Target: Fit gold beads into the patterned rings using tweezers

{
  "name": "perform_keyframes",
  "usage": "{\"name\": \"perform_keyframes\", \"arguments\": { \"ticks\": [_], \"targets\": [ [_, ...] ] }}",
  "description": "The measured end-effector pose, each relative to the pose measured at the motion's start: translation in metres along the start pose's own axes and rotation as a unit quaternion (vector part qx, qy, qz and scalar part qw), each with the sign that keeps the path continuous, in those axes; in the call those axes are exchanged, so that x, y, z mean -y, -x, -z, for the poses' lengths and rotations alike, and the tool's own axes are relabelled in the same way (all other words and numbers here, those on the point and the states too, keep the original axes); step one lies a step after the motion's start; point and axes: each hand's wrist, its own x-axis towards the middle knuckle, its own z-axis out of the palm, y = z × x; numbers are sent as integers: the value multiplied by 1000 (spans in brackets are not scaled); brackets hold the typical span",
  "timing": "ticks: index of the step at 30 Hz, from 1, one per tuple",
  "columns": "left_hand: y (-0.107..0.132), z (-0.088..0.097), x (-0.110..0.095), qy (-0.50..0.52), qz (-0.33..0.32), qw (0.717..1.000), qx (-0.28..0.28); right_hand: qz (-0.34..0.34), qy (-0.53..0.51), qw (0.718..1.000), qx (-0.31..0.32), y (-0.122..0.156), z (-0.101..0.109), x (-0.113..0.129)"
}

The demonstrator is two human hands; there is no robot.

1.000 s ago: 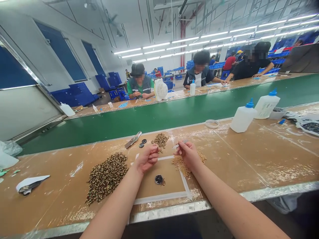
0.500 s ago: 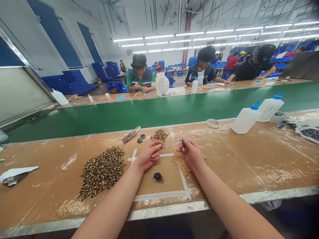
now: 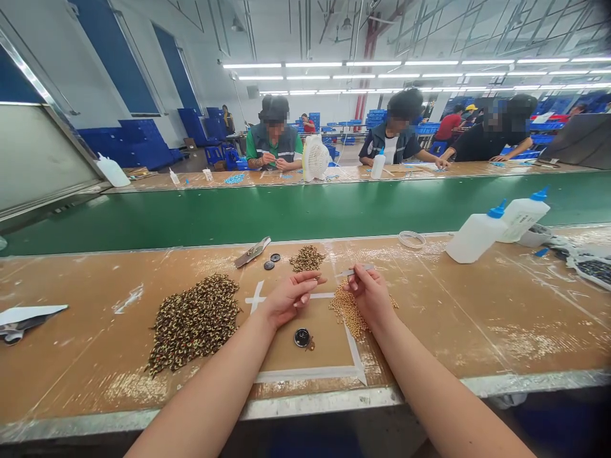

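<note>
My left hand (image 3: pixel 292 298) is above the taped square, its thumb and fingertips close together. If a small piece is between them, it is too small to make out. My right hand (image 3: pixel 370 294) grips slim grey tweezers (image 3: pixel 344 273), their tip pointing left towards my left fingers. Beneath the right hand lies a heap of small tan beads (image 3: pixel 348 312). A round black dish (image 3: pixel 301 338) rests inside the taped square, with brown bits at its edge. Behind my left hand is a small pile of dark-and-gold pieces (image 3: pixel 307 258); a larger pile of similar pieces (image 3: pixel 193 324) spreads to the left.
Two black discs (image 3: pixel 272 261) and a crumpled strip (image 3: pixel 252 252) lie at the back. A clear ring (image 3: pixel 411 239) and two white bottles (image 3: pixel 475 236) stand right. Beyond runs a green belt (image 3: pixel 267 213), with people working across it near a white fan (image 3: pixel 316 158).
My left fingers have stretched further right, their tips nearer the tweezers. The right hand keeps its grip almost in place. The head view has tilted slightly.
</note>
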Motion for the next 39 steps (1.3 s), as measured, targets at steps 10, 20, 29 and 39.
{"name": "perform_keyframes", "arguments": {
  "ticks": [10, 20, 29, 39],
  "targets": [
    [-4, 2, 8, -14, -30, 999, -23, -8, 6, 1000, -25, 3, -4, 1],
    [-1, -4, 13, -59, -97, 993, -38, -19, -2, 999, -38, 0, 9, -7],
    [-4, -4, 18, -180, -88, 978, -53, -7, 21, 999, -49, 3, 6, -3],
    [-5, -3, 23, -185, -74, 979, -36, 7, 49, 998, -49, 5, 8, -2]
  ]
}}
